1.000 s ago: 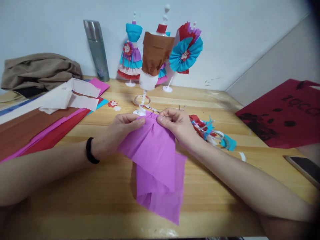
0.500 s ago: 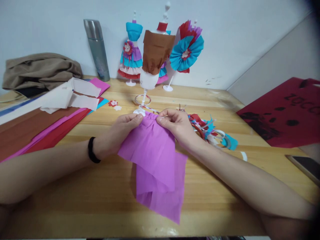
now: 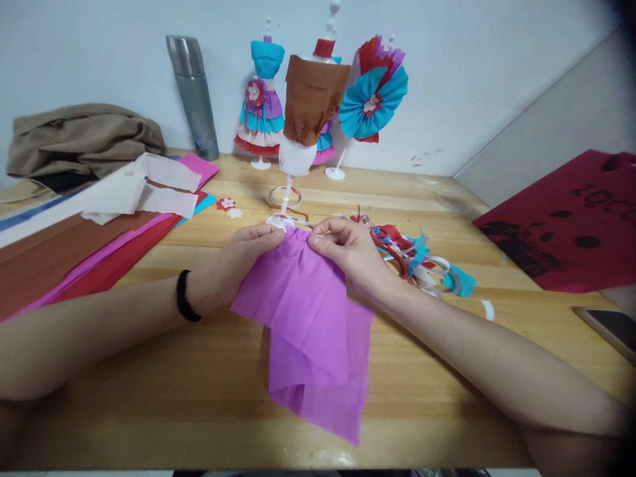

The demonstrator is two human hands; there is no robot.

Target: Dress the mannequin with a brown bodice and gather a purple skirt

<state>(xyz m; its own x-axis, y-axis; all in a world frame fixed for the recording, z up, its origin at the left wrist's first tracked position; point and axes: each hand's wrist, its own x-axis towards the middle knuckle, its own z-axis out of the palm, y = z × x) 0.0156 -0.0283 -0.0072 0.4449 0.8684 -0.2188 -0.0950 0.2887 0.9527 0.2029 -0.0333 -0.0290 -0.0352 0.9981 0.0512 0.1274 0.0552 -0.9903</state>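
A strip of purple crepe paper (image 3: 303,305) hangs between my two hands, gathered into small pleats along its top edge. My left hand (image 3: 238,258) pinches the left end of the gathers with thumb and fingers. At the other end of the pleats, my right hand (image 3: 345,255) grips the edge between thumb and bent fingers. The paper's lower part folds over itself and droops towards the table. Just behind the hands stands a small white dress form (image 3: 297,157) with a brown paper top (image 3: 317,93) and a red neck band.
Paper-dressed forms (image 3: 261,119) stand along the wall, one bearing a big blue rosette (image 3: 372,105). A flask (image 3: 193,99), cloth (image 3: 84,139) and coloured paper sheets (image 3: 64,255) lie left. Scraps and tape rolls (image 3: 412,258), a red bag (image 3: 566,225) and a phone (image 3: 609,328) lie right.
My right hand has shifted slightly left, closer to my left hand, and the pleats at the top look more bunched. Both hands keep their hold on the purple paper.
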